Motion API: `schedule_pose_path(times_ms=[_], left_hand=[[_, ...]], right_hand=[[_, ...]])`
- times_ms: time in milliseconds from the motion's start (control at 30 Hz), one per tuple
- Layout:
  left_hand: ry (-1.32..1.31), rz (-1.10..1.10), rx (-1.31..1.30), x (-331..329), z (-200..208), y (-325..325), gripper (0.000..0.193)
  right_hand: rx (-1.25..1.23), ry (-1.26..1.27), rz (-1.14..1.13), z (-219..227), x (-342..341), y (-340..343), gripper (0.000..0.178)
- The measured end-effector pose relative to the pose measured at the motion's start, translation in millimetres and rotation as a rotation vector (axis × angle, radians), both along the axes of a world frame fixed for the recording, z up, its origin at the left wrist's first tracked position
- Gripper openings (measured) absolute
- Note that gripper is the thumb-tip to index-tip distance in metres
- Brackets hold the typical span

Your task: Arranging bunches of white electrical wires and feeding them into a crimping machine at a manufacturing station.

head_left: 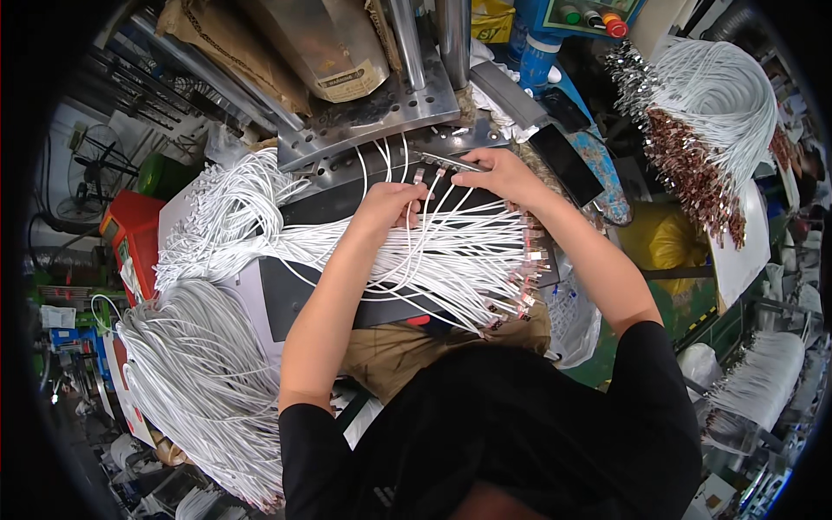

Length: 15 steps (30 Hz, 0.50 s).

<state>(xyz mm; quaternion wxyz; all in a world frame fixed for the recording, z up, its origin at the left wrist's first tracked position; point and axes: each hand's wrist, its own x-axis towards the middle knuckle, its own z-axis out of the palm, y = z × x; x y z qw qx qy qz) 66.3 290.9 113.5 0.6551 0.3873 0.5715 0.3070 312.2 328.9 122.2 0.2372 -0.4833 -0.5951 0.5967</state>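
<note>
My left hand (394, 204) is closed in a pinch on a white cable, just behind its connector (419, 176). My right hand (501, 177) has its thumb and forefinger closed on a slim grey metal bar (444, 161) at the front of the press. Two more cable ends stand up between my hands, one with a pinkish connector (440, 172). Under my forearms a thick bundle of white cables (433, 253) lies across a dark board (295, 299), its plug ends fanned out on the right. Some cables (384, 156) rise behind my left hand toward the press.
A steel press plate (373, 130) with round posts (406, 43) overhangs the work area. Big cable coils (199, 381) lie on the left, beside a red box (130, 234). A black phone-like slab (566, 165) is at my right. More cables (715, 104) hang at the far right.
</note>
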Motion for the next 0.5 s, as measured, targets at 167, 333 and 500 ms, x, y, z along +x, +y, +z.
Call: schedule_pose_path(times_ms=[167, 333, 500], left_hand=[[0.065, -0.138, -0.018, -3.2, 1.9, 2.3, 0.025], [0.053, -0.092, 0.024, 0.9, 0.2, -4.9, 0.025], [0.066, -0.088, 0.079, 6.4, 7.3, -11.7, 0.032]], right_hand=[[0.118, 0.055, 0.161, 1.3, 1.2, -0.5, 0.041], [0.093, -0.028, 0.165, -1.3, 2.4, -0.2, 0.042], [0.152, -0.095, 0.205, -6.8, 3.1, 3.0, 0.036]])
